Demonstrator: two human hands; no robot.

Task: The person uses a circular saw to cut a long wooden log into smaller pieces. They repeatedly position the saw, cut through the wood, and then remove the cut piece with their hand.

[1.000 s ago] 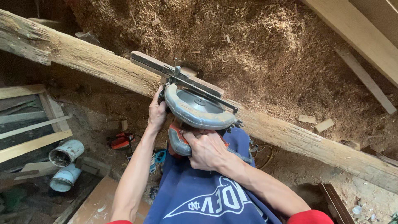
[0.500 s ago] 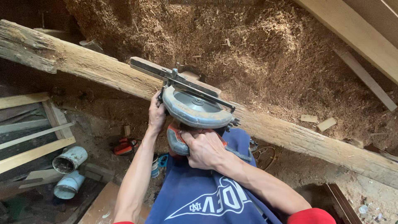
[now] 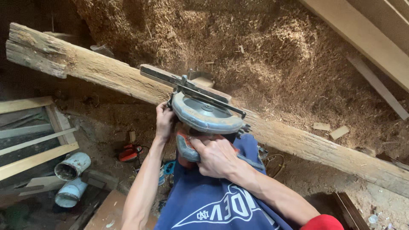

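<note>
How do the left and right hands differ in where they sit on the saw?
The left hand presses against the circular saw at its front left edge beside the beam, fingers up; the right hand wraps the rear handle, nearer the body. The left forearm runs steeply upward; the right comes in diagonally. Both are bare and touch the saw.

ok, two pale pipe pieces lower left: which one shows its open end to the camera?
The upper pipe piece: its dark, round open mouth faces the camera. The lower pipe piece beside it shows mostly its pale outer wall. Both lie on the floor, left of the left hand.
</note>
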